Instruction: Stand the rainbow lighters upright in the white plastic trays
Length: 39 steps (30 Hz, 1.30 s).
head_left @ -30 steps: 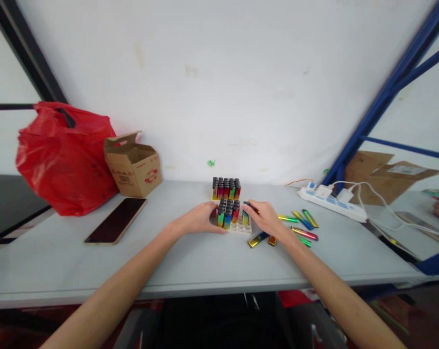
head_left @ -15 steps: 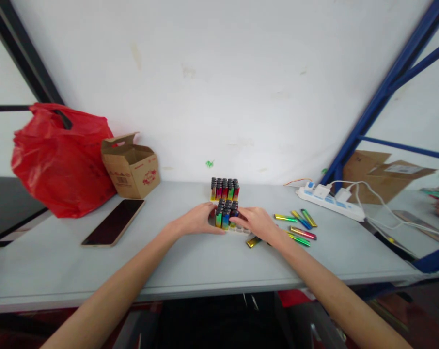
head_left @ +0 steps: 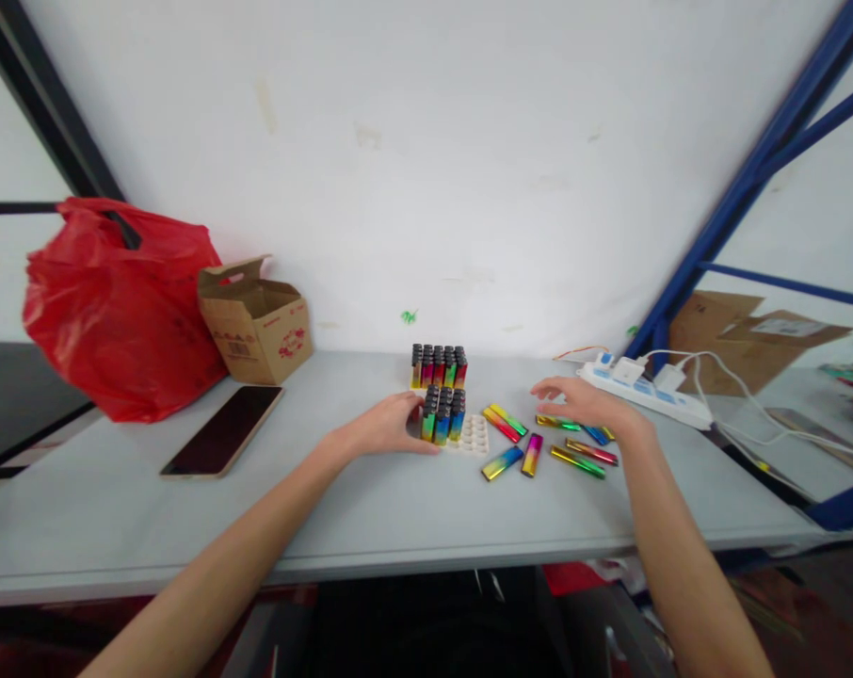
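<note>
Colourful lighters [head_left: 442, 424] stand upright in the left part of a white tray [head_left: 477, 435], whose right part shows bare round slots. My left hand [head_left: 391, 424] curls about the left edge of this tray, thumb at the front and fingers behind. Over the loose lighters on the right hovers my right hand [head_left: 582, 399], fingers stretched out and apart, holding nothing I can see. Below and beside it lie a yellow-green lighter [head_left: 557, 423], a red-gold lighter [head_left: 590, 452], a pink-yellow lighter [head_left: 532, 456] and a blue-yellow lighter [head_left: 501, 463].
Behind the tray stands another block of upright lighters [head_left: 439, 365]. A red plastic bag [head_left: 122, 311], an open carton [head_left: 264, 334] and a phone [head_left: 223, 431] are on the left. To the right are a power strip [head_left: 645, 395] with cables and a blue frame [head_left: 744, 188].
My right hand has left the tray and moved right, over the loose lighters. Another lighter now stands at the front right of the upright group. My left hand has stayed in place.
</note>
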### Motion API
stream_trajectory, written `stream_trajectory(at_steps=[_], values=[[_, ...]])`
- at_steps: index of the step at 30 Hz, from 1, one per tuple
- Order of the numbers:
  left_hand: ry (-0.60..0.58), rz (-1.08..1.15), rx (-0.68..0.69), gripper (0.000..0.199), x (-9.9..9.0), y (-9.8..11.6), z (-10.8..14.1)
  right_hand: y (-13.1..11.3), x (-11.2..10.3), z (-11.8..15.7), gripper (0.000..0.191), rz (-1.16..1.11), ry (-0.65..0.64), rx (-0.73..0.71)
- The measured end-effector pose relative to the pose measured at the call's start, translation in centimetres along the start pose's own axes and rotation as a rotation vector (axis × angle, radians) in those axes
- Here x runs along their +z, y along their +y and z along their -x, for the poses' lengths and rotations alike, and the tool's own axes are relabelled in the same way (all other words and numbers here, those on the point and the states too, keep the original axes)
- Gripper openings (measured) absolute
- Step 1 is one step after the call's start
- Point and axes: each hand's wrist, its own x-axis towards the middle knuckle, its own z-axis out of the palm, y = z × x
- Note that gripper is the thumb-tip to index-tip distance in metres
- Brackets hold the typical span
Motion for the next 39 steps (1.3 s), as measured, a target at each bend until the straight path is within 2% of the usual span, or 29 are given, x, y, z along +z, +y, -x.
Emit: stream_trajectory(at_steps=[2,5,8,11,15,20,24,31,35,39], values=[[0.0,-0.009,0.0,0.069,0.0,0.0,0.0,1.2,-0.4,0.4,0.033,0.018,-0.077,0.09],[-0.006,-0.017,0.001,0.069,0.0,0.0,0.0,1.8,-0.2,0.6,0.029,0.022,-0.111,0.11],[-0.018,-0.017,-0.002,0.068,-0.1,0.1,0.0,1.3,0.3,0.3,0.023,0.005,-0.09,0.084],[-0.016,-0.015,-0.006,0.068,-0.1,0.2,0.0,0.1,0.6,0.0,0.022,-0.033,0.029,0.03],[-0.009,-0.004,-0.007,0.069,-0.1,0.1,0.0,-2.5,1.0,-0.3,0.032,-0.299,0.167,-0.047],[-0.014,-0.012,0.003,0.067,0.1,-0.1,0.0,-5.6,1.3,-1.4,0.043,-0.623,0.182,-0.086],[-0.028,-0.098,-0.014,0.067,0.1,-0.1,-0.1,-6.5,2.4,-3.0,0.042,-0.82,0.249,-0.035],[-0.01,-0.035,-0.001,0.066,0.0,0.2,0.0,-7.2,5.3,-3.3,0.04,-1.098,0.22,0.031],[-0.02,-0.023,0.006,0.068,0.0,0.3,0.0,-7.8,5.6,-2.7,0.042,-1.244,0.175,0.031],[-0.025,-0.005,0.013,0.068,0.0,0.2,0.0,-7.8,5.7,-2.5,0.038,-1.221,0.125,-0.014]])
